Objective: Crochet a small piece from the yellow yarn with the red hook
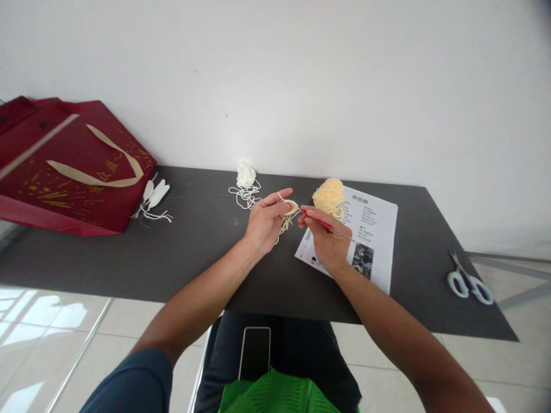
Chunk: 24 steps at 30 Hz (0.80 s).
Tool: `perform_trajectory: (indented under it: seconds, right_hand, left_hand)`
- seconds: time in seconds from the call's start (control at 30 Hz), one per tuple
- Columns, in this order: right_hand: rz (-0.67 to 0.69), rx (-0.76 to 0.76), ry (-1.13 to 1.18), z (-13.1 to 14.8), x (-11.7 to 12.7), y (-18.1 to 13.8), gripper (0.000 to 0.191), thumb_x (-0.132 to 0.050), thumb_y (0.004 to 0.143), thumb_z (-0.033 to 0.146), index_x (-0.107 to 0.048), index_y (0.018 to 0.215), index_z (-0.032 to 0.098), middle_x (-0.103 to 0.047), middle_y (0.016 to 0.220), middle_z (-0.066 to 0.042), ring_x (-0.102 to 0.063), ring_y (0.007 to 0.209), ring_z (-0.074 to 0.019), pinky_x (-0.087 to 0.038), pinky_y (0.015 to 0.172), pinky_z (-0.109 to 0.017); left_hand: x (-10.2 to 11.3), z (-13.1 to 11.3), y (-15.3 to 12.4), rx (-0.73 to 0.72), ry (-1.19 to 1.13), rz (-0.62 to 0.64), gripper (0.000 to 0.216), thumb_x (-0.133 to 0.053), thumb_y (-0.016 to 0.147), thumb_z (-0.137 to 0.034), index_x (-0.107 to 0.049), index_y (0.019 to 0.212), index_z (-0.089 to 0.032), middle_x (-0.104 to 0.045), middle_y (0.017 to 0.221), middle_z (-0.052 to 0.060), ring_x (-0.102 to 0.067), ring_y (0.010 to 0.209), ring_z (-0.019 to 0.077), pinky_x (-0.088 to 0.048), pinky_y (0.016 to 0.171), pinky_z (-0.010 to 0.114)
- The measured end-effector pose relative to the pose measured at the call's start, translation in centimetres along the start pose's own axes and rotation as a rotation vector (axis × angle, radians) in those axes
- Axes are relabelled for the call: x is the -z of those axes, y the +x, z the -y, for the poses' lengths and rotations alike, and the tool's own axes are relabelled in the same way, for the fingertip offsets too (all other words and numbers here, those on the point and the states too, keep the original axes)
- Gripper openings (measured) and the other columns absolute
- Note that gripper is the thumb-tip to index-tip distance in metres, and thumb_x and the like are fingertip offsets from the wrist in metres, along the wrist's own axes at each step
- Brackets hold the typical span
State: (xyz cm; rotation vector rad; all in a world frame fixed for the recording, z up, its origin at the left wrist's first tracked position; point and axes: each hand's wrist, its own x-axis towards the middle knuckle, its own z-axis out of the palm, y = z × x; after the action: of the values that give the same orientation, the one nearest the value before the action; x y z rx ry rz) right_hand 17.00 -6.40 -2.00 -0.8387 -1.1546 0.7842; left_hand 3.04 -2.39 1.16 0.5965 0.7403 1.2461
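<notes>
My left hand (pixel 264 221) is closed in a pinch on a small piece of pale yellow crochet work (pixel 289 213), with yarn wound over the raised forefinger. My right hand (pixel 325 241) is closed on a red-handled crochet hook (pixel 321 222), its tip touching the yellow piece. A ball of pale yellow yarn (pixel 329 195) lies just behind my right hand, partly on a printed paper sheet (pixel 370 226).
Dark table (pixel 193 252) against a white wall. A red gift bag (pixel 64 166) lies at the left, small white crochet pieces (pixel 154 198) beside it. White yarn tangle (pixel 246 180) at the back middle. Scissors (pixel 467 281) at the right edge. A phone (pixel 255 353) rests on my lap.
</notes>
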Motion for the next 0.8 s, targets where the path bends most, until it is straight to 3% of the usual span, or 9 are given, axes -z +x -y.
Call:
perform_trajectory:
  seconds: [0.2, 0.3, 0.43, 0.53, 0.67, 0.8]
  right_hand:
    - [-0.084, -0.1, 0.141, -0.1, 0.2, 1.2, 0.01, -0.079, 0.087, 0.031, -0.072, 0.092, 0.028, -0.079, 0.097, 0.001, -0.07, 0.07, -0.0133, -0.061, 0.064, -0.032]
    - [-0.079, -0.052, 0.079, 0.1, 0.7, 1.3, 0.011, -0.079, 0.087, 0.032, -0.069, 0.092, 0.029, -0.076, 0.097, 0.001, -0.067, 0.068, -0.0124, -0.058, 0.065, -0.031]
    - [-0.051, 0.063, -0.093, 0.6, 1.0, 0.6, 0.008, -0.076, 0.09, 0.031, -0.071, 0.096, 0.031, -0.075, 0.1, -0.001, -0.069, 0.077, -0.0152, -0.058, 0.07, -0.034]
    - [-0.048, 0.11, -0.186, 1.0, 0.9, 0.1, 0.007, -0.075, 0.091, 0.03, -0.072, 0.097, 0.031, -0.075, 0.101, -0.002, -0.07, 0.087, -0.018, -0.058, 0.076, -0.037]
    - [-0.087, 0.017, -0.155, 1.6, 0.5, 0.3, 0.005, -0.074, 0.092, 0.03, -0.071, 0.096, 0.029, -0.076, 0.099, -0.001, -0.067, 0.073, -0.0143, -0.056, 0.069, -0.034]
    - [-0.13, -0.08, -0.025, 1.7, 0.5, 1.0, 0.008, -0.077, 0.089, 0.027, -0.069, 0.091, 0.027, -0.074, 0.091, 0.002, -0.064, 0.066, -0.0118, -0.054, 0.063, -0.03]
  left_hand:
    - [0.2, 0.4, 0.0, -0.086, 0.224, 0.011, 0.036, -0.088, 0.062, -0.021, -0.081, 0.097, -0.018, -0.072, 0.072, -0.001, -0.063, 0.065, 0.0109, -0.049, 0.072, 0.029]
    - [0.4, 0.6, 0.1, -0.161, 0.355, 0.004, 0.02, -0.087, 0.065, -0.021, -0.081, 0.084, -0.019, -0.065, 0.064, -0.003, -0.059, 0.062, 0.0106, -0.047, 0.068, 0.028]
    - [0.5, 0.9, 0.1, -0.189, 0.439, -0.08, 0.03, -0.084, 0.066, -0.02, -0.082, 0.097, -0.018, -0.065, 0.065, -0.003, -0.053, 0.058, 0.0094, -0.042, 0.06, 0.026]
    - [0.6, 1.0, -0.1, -0.306, 0.587, -0.137, 0.03, -0.079, 0.069, -0.018, -0.083, 0.099, -0.019, -0.066, 0.069, -0.003, -0.053, 0.06, 0.0099, -0.042, 0.06, 0.026]
    - [0.6, 1.0, -0.6, -0.512, 0.81, -0.116, 0.022, -0.071, 0.073, -0.014, -0.083, 0.09, -0.023, -0.071, 0.077, -0.001, -0.054, 0.063, 0.0113, -0.044, 0.063, 0.027]
    - [0.7, 1.0, -0.7, -0.573, 0.89, -0.064, 0.015, -0.068, 0.074, -0.011, -0.078, 0.072, -0.022, -0.073, 0.081, 0.001, -0.06, 0.068, 0.0139, -0.046, 0.066, 0.028]
